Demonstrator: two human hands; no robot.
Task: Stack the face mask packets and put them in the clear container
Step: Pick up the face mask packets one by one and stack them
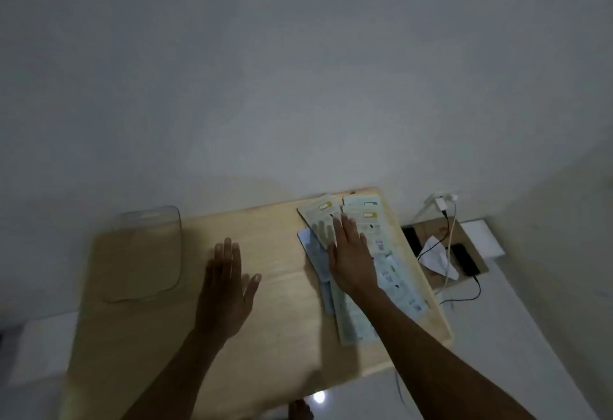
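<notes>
Several pale face mask packets (365,217) lie spread and overlapping along the right side of a light wooden table (278,287). My right hand (351,257) lies flat on top of them, fingers spread, gripping nothing. My left hand (225,287) hovers open over the bare middle of the table, palm down. The clear container (146,253), shallow with rounded corners, sits at the table's far left and looks empty. The picture is dim and blurred.
A small wooden stand (428,230) to the right of the table holds crumpled tissue (436,255), a dark phone (464,258) and cables (449,234) running to a charger by the wall. A white wall rises behind. A foot (300,409) shows at the bottom.
</notes>
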